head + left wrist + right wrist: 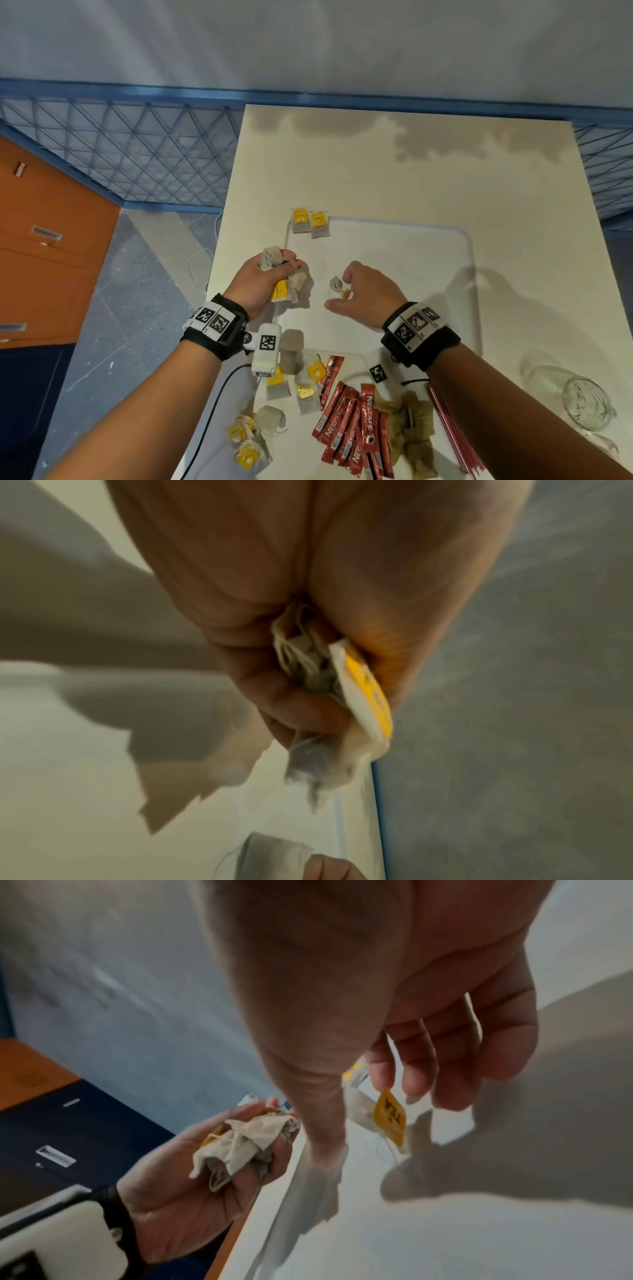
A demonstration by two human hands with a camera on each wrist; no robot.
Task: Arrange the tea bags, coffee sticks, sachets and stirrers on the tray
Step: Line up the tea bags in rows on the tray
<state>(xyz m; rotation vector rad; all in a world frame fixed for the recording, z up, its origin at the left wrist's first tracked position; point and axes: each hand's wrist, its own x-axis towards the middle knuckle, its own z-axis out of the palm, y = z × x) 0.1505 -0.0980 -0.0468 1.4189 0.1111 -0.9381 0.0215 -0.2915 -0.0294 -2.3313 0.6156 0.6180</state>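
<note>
White table (pixel 428 178), red NESCAFE sticks (pixel 352 428), yellow-tagged tea bags (pixel 286 284) in left hand (pixel 263 277)

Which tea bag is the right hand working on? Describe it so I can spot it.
Start at the white tray. Over its left half hangs the right hand, with one tea bag at its fingertips. Unlike the crumpled bunch in the left hand, it is single, its yellow tag dangling.

The tray (pixel 459 260) lies on the bench (pixel 376 164) before me, two tea bags (pixel 311 222) at its far left corner. Nearer me lie loose tea bags (pixel 294 380), then coffee sticks (pixel 352 428), sachets (pixel 411 428), stirrers (pixel 452 431) and a glass (pixel 587 402) rightward.
</note>
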